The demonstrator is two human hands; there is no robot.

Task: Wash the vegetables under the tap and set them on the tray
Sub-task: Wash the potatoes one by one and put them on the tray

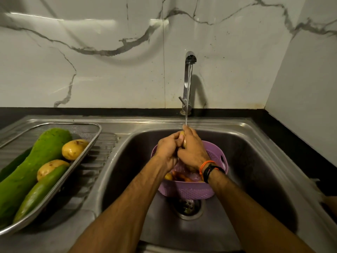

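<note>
**Potato under the running tap**

Big steel sink [255, 161] in the middle, deep and wet, with a round drain [187, 207] at the bottom. Flat ribbed draining side on the left, holding a long metal mesh tray [85, 141]. In the tray: one huge bumpy green gourd [32, 165] lying longways, a thinner green cucumber [40, 190] beside it, and two yellow potatoes. Far potato [73, 149] tucked against the gourd near the tray's rim. Near potato [50, 168] wedged between gourd and cucumber, partly hidden by the cucumber.

Inside the sink, over the drain, a purple plastic basket [215, 157] full of little holes. More vegetables down in it, yellow and orange, too hidden by the arms to name.

Above the basket, both hands close together. Left hand [168, 150] and right hand [194, 150] wrapped round one small yellow potato [182, 138], fingers curled on it, only a bit of it peeking out. Orange and black bands on the right wrist.

Shiny tap [188, 79] at the back, thin stream of water [187, 106] falling straight onto the right hand's fingertips.
</note>
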